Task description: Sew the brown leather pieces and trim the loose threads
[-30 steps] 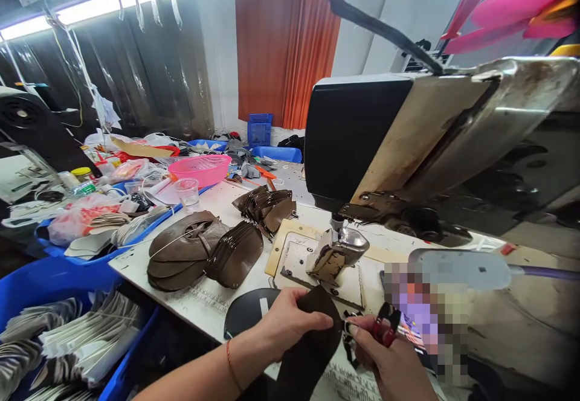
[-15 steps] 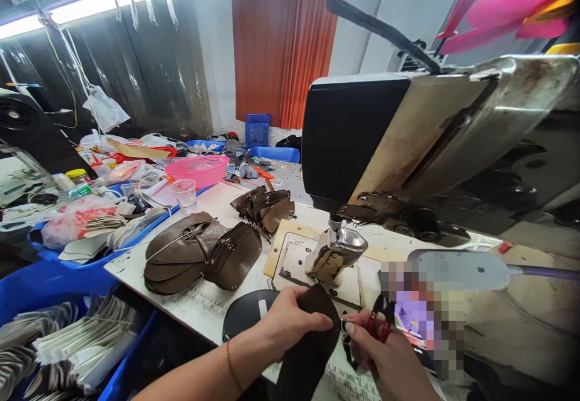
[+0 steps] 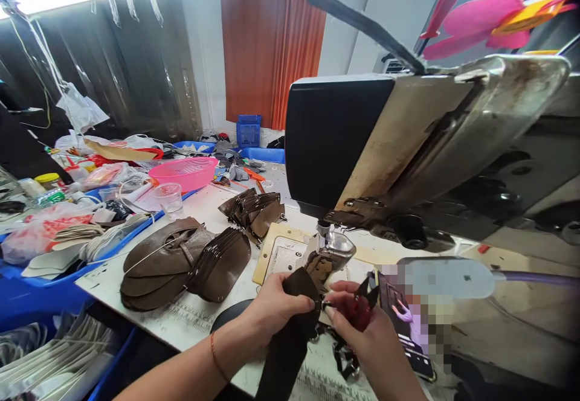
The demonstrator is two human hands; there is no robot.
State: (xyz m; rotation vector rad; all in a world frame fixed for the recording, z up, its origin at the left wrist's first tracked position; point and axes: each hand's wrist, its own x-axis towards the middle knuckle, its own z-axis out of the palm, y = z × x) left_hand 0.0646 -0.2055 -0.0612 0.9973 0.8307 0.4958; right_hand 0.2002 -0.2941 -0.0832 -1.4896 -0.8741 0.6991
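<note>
My left hand (image 3: 281, 304) is closed on a dark brown leather piece (image 3: 290, 346), thumb on top near its right edge. My right hand (image 3: 362, 328) is closed around red-handled scissors (image 3: 369, 292), whose dark blades point up and away from the leather. Its thumb and forefinger pinch a small dark shiny bit (image 3: 325, 305) at the leather's edge; I cannot make out what that is. Just behind the hands stands the sewing machine's metal post (image 3: 335, 250). Several small shiny dark pieces (image 3: 347, 359) lie under my right hand.
Stacked brown leather pieces (image 3: 158, 268) and another bundle (image 3: 254, 211) lie left of the post. The sewing machine head (image 3: 339, 141) overhangs the right side. A phone (image 3: 408, 334) lies by my right hand. Blue bins (image 3: 113, 359) stand at left; a pink basket (image 3: 185, 174) is farther back.
The view has turned slightly right, so the surroundings sit farther left. Both hands have come up a little with the leather, closer to the metal post. Each keeps its grip.
</note>
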